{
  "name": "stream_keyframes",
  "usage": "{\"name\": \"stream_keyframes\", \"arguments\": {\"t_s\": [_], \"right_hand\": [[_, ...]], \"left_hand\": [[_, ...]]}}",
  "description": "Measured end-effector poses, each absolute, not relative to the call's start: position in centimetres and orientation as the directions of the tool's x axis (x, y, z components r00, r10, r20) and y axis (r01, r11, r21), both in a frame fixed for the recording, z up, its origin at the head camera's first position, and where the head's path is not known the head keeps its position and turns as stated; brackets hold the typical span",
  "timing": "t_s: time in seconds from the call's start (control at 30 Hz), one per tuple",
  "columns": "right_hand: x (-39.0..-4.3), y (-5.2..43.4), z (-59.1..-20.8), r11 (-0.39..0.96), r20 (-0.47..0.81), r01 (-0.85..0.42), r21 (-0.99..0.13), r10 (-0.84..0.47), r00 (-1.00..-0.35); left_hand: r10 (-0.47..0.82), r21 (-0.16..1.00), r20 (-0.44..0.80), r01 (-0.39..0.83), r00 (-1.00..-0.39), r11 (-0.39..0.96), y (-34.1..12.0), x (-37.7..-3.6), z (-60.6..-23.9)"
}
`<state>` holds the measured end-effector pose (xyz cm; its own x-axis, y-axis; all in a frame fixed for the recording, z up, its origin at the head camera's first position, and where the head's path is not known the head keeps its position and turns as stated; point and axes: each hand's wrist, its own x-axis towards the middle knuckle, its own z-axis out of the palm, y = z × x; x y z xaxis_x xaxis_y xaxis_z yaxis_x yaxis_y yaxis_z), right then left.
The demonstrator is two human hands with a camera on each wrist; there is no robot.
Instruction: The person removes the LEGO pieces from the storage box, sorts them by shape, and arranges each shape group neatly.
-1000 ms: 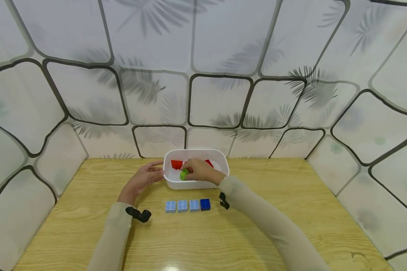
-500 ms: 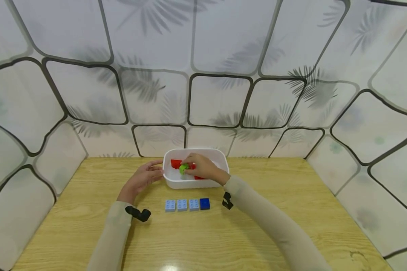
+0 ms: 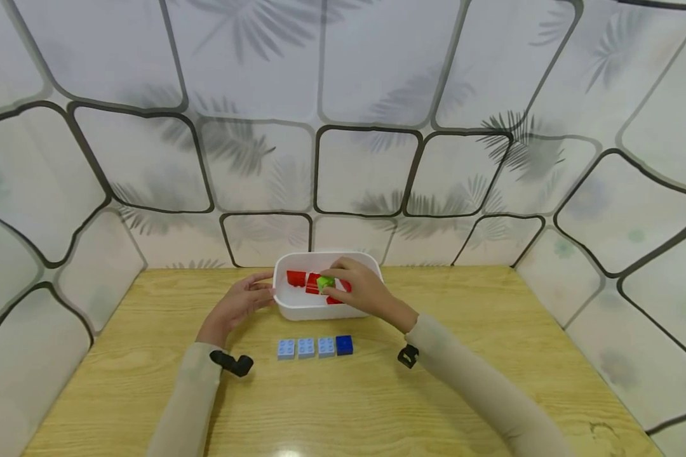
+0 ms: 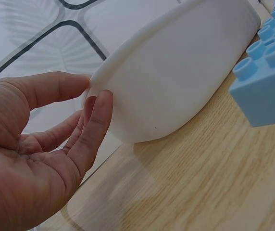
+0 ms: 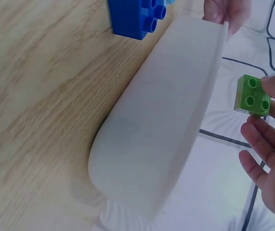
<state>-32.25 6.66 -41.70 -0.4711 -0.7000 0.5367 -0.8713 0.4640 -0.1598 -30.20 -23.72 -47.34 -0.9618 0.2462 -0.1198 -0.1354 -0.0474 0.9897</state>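
1 green block (image 5: 251, 95) is held by the right hand (image 3: 361, 287); relaxed left hand (image 3: 241, 301) touches tub (image 3: 320, 313).

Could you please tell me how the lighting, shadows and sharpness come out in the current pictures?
Head view: glare on the table at the bottom edge, a soft shadow along the left sleeve; left wrist view: tilted, with a faint shadow below the white box; right wrist view: also tilted, slightly hazy, though the green block looks fairly clear.

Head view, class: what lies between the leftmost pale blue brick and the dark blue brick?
Two more pale blue bricks lie between the leftmost one and the dark blue brick, as the head view shows.
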Motion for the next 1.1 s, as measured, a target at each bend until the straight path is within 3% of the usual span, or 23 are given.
{"name": "stream_keyframes", "arguments": {"t_s": [0.17, 0.53, 0.87, 1.1], "right_hand": [[-30.6, 8.6, -41.4, 0.444, 0.607, -0.894, -0.058, -0.695, -0.385], [-28.9, 11.9, -42.0, 0.443, 0.548, -0.895, 0.049, -0.761, -0.347], [-27.9, 13.3, -43.6, 0.446, 0.404, -0.894, 0.045, -0.827, -0.392], [-27.1, 13.4, -44.2, 0.503, 0.327, -0.864, -0.006, -0.816, -0.477]], "left_hand": [[0.245, 0.99, -0.123, -0.135, -0.962, -0.032, -23.7, -30.2, -47.4], [0.23, 0.991, -0.125, -0.131, -0.965, -0.014, -23.6, -30.2, -47.4], [0.247, 0.992, -0.113, -0.125, -0.962, -0.032, -23.6, -30.2, -47.3], [0.243, 0.992, -0.113, -0.124, -0.963, -0.03, -23.7, -30.1, -47.3]]}}
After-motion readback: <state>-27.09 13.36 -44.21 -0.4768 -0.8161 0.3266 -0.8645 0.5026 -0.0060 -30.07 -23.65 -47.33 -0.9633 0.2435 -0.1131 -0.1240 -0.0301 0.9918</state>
